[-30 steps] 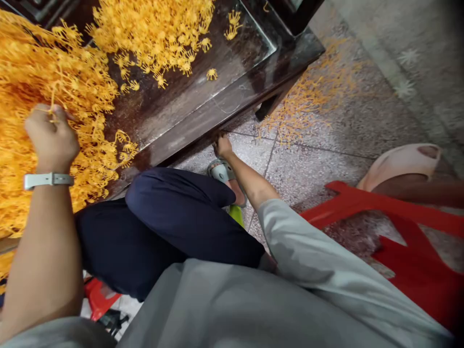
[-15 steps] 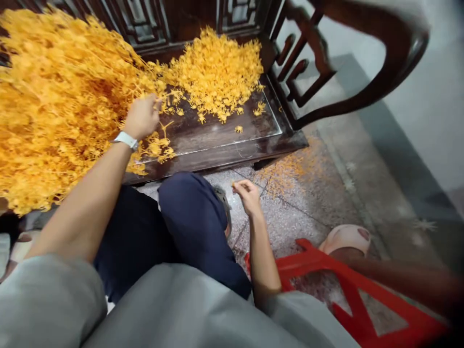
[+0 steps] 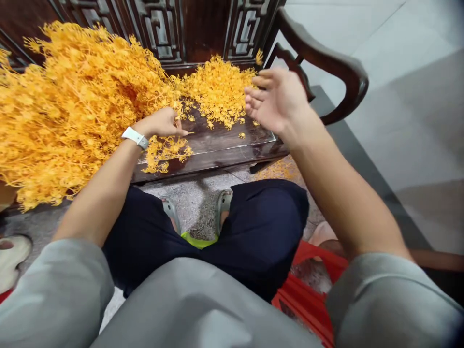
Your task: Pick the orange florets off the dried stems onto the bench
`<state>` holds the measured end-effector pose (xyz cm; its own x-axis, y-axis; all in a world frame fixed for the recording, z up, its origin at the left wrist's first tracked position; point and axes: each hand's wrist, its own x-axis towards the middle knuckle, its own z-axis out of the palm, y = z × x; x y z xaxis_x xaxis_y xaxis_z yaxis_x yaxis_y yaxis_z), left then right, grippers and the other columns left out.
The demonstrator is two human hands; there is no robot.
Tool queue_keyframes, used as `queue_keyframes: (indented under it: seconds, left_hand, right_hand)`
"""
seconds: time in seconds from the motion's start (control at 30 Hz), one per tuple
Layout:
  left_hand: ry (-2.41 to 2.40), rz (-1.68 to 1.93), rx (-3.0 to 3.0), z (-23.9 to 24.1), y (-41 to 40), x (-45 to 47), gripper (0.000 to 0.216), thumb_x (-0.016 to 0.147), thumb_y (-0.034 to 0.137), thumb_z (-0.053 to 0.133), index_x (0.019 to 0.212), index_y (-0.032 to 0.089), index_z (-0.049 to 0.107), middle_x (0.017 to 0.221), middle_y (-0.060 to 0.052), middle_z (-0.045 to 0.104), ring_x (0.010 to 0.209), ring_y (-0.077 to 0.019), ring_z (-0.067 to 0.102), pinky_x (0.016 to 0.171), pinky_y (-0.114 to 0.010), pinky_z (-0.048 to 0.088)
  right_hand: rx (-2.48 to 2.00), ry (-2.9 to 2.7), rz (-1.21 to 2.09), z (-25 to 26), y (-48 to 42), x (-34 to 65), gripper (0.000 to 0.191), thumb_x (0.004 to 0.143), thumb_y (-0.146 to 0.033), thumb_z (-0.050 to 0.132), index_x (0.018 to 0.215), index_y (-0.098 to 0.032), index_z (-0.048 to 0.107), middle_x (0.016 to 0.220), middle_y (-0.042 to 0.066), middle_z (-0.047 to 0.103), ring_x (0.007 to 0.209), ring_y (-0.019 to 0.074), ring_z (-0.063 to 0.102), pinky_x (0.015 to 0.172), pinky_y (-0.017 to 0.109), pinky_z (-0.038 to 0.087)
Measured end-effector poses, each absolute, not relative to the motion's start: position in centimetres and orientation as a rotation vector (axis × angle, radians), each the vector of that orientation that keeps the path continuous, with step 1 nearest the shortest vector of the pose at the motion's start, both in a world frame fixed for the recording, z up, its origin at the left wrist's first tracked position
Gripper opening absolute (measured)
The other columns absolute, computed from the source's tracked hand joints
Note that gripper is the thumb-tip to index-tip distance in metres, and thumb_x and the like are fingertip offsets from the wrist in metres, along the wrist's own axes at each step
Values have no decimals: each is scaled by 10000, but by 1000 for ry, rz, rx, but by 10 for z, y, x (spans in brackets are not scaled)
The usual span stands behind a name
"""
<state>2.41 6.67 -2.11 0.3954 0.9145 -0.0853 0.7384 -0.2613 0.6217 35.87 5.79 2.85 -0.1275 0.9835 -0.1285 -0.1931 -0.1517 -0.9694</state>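
A big heap of orange plastic sprigs point(image 3: 68, 101) covers the left of a dark wooden bench seat point(image 3: 224, 150). A smaller pile of loose orange pieces point(image 3: 217, 89) lies at the back of the seat. My left hand point(image 3: 161, 123), with a white wristband, rests at the heap's edge, fingers closed in a pinch on a thin orange stem. My right hand point(image 3: 277, 99) is raised over the seat's right end with fingers spread, holding nothing. One small orange piece point(image 3: 258, 57) is in the air above its fingertips.
The bench has a carved back point(image 3: 163, 24) and a curved armrest point(image 3: 326, 63) at the right. Orange scraps point(image 3: 279, 169) lie on the speckled floor under the seat edge. A red plastic stool point(image 3: 308, 285) stands at my right. A pale slipper point(image 3: 10, 256) lies at far left.
My right hand rose from the floor near my foot to above the seat and opened; a small orange piece now flies off it. The view tilted up. My left hand stayed at the heap.
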Motion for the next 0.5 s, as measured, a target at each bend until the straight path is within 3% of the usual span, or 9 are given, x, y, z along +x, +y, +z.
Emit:
queue_keyframes:
  seconds: [0.13,0.2,0.27,0.37,0.5]
  left_hand:
    - [1353,398,2034,-1,61,21,306,805,441,838,863,164,720,722,-47,593,888,-278,650,830,-405,452]
    - [1283,603,1991,6,58,26,322,839,480,810,879,177,711,761,-58,625,839,-244,643,796,-393,456]
    - [1240,803,1918,8,54,34,358,875,549,777,884,200,696,785,-64,644,809,-226,647,753,-380,457]
    - [1162,1029,1748,4,47,49,437,877,664,769,878,238,670,825,-65,699,731,-195,630,659,-356,438]
    - [1054,1087,1613,-5,35,65,395,908,636,776,938,250,701,968,-78,786,582,-139,524,528,-336,327]
  right_hand:
    - [-1035,-1294,1445,-4,51,325,185,995,-285,699,933,-115,662,1006,7,682,918,100,675,742,231,539]
    - [-1041,-1400,1386,-21,43,313,234,912,-315,823,1007,-146,693,1067,28,684,970,134,656,768,255,566]
    - [-1054,-1470,1391,-34,35,306,399,840,-385,907,1115,-173,710,1147,57,696,1017,163,647,782,268,576]
    - [-958,-1529,1536,-40,23,305,567,834,-509,904,1266,-201,702,1234,75,698,1050,173,655,792,277,581]
    - [-788,-1491,1589,-36,13,304,553,774,-447,962,1214,-214,722,1156,23,701,1023,154,648,871,297,586]
